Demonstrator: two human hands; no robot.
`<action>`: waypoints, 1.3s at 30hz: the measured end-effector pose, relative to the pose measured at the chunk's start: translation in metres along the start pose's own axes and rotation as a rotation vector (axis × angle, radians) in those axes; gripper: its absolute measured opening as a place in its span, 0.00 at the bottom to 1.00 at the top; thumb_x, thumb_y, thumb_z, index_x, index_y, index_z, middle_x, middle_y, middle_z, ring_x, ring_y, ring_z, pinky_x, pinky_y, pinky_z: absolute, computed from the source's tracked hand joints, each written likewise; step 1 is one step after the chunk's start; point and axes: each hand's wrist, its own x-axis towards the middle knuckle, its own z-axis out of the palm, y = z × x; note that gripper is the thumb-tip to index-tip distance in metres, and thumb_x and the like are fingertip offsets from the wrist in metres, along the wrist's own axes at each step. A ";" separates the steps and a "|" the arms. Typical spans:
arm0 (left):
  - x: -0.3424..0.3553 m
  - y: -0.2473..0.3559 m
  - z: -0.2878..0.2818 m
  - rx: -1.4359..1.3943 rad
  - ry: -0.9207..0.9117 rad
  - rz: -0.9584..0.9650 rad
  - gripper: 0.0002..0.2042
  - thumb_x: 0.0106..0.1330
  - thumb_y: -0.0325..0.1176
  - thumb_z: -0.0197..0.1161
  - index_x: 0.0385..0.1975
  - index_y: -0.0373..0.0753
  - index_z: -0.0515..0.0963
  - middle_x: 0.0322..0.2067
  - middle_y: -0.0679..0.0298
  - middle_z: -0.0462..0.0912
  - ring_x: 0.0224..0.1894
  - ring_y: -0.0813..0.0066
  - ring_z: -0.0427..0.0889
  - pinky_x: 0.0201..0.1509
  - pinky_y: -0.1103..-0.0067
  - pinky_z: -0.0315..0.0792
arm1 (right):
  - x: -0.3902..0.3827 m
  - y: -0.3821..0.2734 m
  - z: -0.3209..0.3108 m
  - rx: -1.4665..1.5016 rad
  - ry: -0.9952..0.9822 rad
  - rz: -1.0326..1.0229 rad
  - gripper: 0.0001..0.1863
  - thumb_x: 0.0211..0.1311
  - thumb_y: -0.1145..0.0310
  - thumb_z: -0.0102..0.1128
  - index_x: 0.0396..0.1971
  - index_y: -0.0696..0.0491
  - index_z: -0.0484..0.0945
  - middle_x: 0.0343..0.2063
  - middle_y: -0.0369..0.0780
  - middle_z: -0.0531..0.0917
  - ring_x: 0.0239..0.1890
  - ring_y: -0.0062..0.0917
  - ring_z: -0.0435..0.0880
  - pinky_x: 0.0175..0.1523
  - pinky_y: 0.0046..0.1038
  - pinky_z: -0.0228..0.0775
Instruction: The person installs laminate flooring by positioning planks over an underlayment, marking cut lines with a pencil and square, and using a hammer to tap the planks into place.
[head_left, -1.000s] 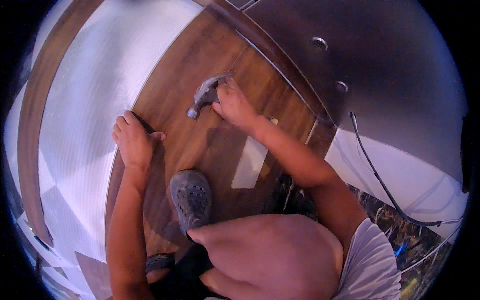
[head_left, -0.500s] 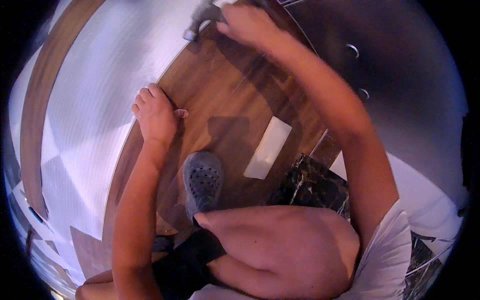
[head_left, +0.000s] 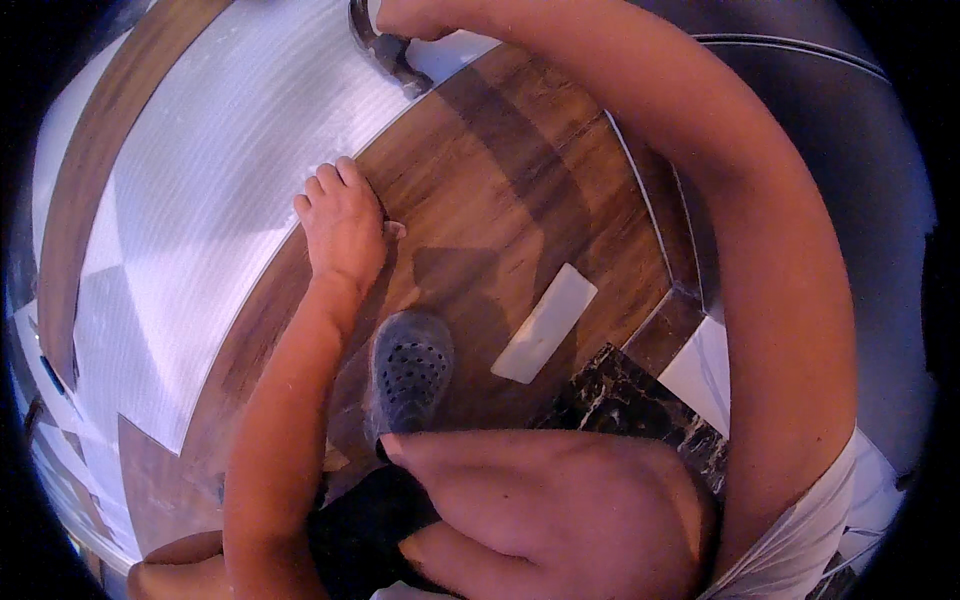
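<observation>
A: What does the right hand [head_left: 412, 15] have?
B: It's closed around the hammer [head_left: 390, 55], at the top of the view; I can't see the handle.
A: Where is the hammer, exactly?
B: Over the white surface [head_left: 210, 170], its lower end close to the border with the wood [head_left: 440, 190]. I can't tell whether it touches anything below.
A: And the left hand [head_left: 345, 220]?
B: Lower down on that same border, fingers bent, thumb toward the wood. Whether it grips the edge or only presses, I can't tell.
A: Farther out?
B: A pale strip [head_left: 545, 323] lies slantwise on the wood, right of the grey shoe [head_left: 412, 365]. Near it is a black veined slab [head_left: 640, 400], partly behind the knee [head_left: 640, 480].
</observation>
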 end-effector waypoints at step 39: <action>0.000 -0.012 0.026 0.097 0.175 0.165 0.38 0.62 0.48 0.68 0.68 0.34 0.65 0.61 0.52 0.70 0.64 0.51 0.67 0.68 0.60 0.61 | -0.207 -0.183 0.135 1.195 0.469 1.306 0.23 0.66 0.55 0.62 0.44 0.63 0.75 0.37 0.58 0.84 0.43 0.53 0.84 0.48 0.48 0.75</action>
